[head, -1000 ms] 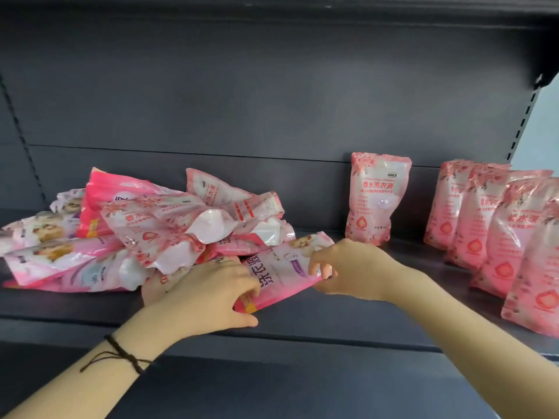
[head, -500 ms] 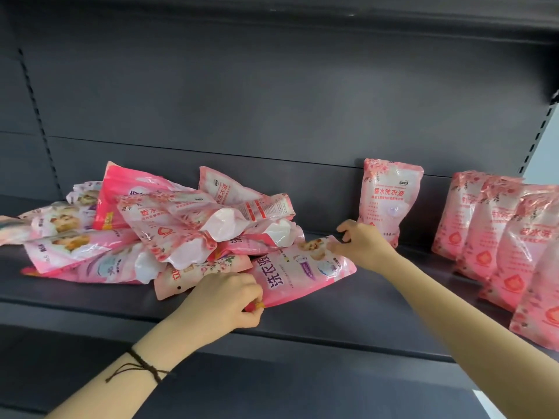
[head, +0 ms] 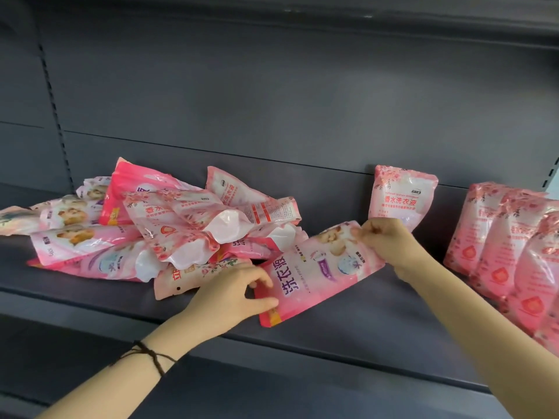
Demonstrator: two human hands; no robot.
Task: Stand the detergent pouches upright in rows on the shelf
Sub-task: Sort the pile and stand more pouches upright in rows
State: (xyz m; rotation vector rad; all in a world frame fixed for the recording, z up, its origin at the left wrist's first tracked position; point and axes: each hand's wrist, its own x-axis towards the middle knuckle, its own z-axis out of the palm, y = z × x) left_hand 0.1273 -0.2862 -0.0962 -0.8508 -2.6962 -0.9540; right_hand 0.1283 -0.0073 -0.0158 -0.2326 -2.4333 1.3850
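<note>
Two hands hold one pink pouch (head: 317, 273) at the middle of the dark shelf (head: 363, 325). Its long side slants from 8 o'clock up to 2 o'clock. The left hand (head: 239, 294) pinches the low end. The right hand (head: 390, 246) pinches the high end. A messy pile (head: 181, 225) lies at 10 o'clock. One standing pouch (head: 403, 196) is at 1 o'clock, and a row (head: 508, 246) is at 3 o'clock.
</note>
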